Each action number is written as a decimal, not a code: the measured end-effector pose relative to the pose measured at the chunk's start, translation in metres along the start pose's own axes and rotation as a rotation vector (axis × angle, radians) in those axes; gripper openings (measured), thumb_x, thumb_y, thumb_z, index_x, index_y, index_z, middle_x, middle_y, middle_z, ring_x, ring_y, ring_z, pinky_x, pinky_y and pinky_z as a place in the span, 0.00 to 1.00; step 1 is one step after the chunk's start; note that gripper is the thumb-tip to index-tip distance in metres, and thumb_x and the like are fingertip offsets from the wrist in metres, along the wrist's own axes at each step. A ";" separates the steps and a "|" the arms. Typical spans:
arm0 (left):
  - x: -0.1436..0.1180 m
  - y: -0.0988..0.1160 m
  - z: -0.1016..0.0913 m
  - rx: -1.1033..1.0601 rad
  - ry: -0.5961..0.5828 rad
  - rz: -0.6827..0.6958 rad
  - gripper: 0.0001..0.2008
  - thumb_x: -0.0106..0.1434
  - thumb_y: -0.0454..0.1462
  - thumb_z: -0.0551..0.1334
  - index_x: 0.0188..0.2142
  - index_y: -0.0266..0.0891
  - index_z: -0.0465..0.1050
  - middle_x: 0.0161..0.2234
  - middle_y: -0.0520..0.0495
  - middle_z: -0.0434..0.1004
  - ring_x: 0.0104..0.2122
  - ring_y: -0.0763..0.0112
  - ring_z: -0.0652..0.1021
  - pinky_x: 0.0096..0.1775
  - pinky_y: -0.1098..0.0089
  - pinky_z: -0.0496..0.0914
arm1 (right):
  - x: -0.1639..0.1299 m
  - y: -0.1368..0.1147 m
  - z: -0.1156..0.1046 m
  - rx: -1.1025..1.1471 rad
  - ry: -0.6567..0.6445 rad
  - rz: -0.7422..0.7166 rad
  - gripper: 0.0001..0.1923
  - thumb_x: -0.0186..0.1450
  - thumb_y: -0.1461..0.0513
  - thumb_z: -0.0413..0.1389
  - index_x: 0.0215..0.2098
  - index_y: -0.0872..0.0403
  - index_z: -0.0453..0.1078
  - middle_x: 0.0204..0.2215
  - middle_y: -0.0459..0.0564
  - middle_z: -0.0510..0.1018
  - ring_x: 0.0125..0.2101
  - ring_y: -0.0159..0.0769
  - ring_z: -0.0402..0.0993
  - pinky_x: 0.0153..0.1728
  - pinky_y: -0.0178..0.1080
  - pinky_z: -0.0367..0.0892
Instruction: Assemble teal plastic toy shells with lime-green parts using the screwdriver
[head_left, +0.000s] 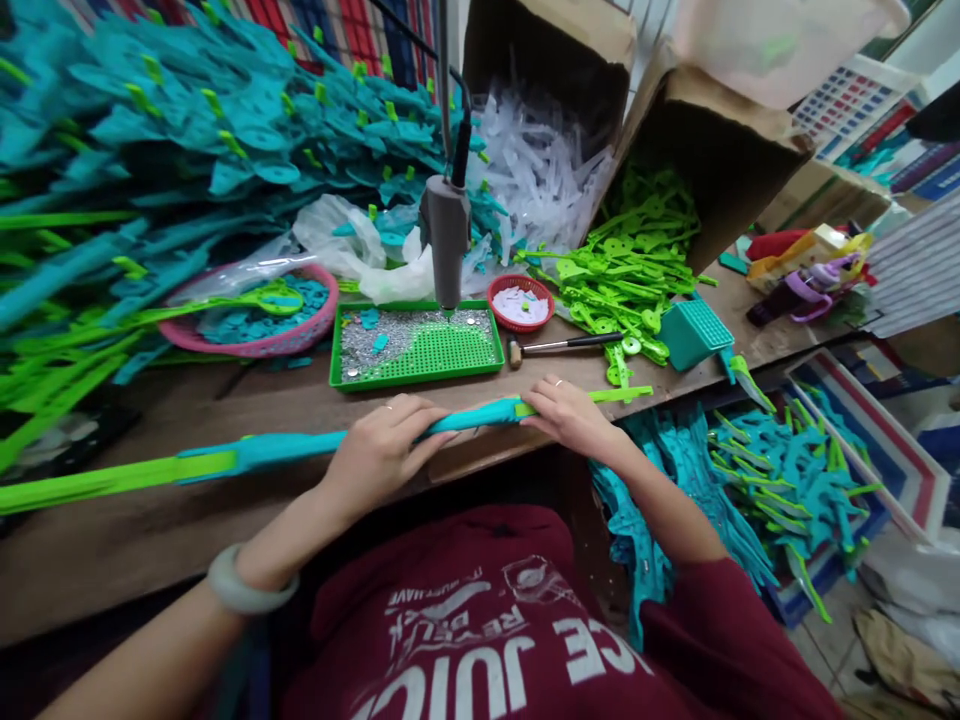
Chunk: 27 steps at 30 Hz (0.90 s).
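Note:
A long, narrow teal and lime-green plastic piece [292, 450] lies across the front of the bench, its left end running out of view. My left hand [386, 440] is closed around its teal middle. Farther right, my right hand [566, 412] grips it where teal meets green, and a green tip sticks out past the fingers. Just beyond my hands sits a green tray [457, 350] holding many small silvery parts and a few teal bits. Over the tray hangs a grey electric screwdriver [448, 240], pointing down.
A teal heap [247, 130] fills the back left, behind a pink basket [330, 320]. A hammer [570, 344] lies near a red basket [521, 325]. Green parts [637, 250] spill from a carton [735, 130]. Below right, a crate [795, 600] holds teal-green pieces.

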<state>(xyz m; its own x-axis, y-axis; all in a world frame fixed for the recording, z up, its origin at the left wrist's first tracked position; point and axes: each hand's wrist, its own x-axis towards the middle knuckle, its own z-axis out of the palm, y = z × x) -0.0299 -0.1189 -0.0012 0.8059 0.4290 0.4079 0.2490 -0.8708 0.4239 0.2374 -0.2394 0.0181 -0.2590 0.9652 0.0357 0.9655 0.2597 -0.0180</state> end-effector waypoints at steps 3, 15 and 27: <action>-0.001 0.002 -0.005 -0.003 0.016 0.039 0.18 0.74 0.47 0.53 0.43 0.38 0.76 0.38 0.43 0.81 0.38 0.62 0.79 0.42 0.63 0.73 | -0.003 -0.002 -0.009 -0.056 -0.041 0.013 0.17 0.70 0.54 0.57 0.49 0.59 0.71 0.43 0.57 0.77 0.45 0.44 0.70 0.40 0.42 0.66; -0.022 0.033 -0.022 0.099 -0.009 0.104 0.21 0.75 0.49 0.50 0.43 0.37 0.76 0.38 0.41 0.79 0.38 0.62 0.78 0.40 0.64 0.73 | -0.041 -0.017 -0.031 -0.069 -0.108 -0.077 0.14 0.69 0.54 0.59 0.46 0.57 0.71 0.41 0.56 0.79 0.42 0.43 0.74 0.38 0.41 0.65; -0.060 0.079 0.019 0.106 -0.082 -0.252 0.15 0.74 0.44 0.54 0.43 0.35 0.74 0.39 0.42 0.79 0.37 0.61 0.79 0.36 0.66 0.71 | -0.043 0.013 -0.032 0.042 -0.135 -0.197 0.13 0.69 0.59 0.58 0.50 0.55 0.72 0.44 0.57 0.78 0.45 0.46 0.73 0.45 0.45 0.68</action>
<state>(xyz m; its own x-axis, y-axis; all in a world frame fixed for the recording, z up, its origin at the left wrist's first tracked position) -0.0483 -0.2178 -0.0074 0.7509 0.6184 0.2319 0.4987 -0.7611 0.4148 0.2619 -0.2785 0.0485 -0.4463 0.8902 -0.0916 0.8947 0.4417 -0.0661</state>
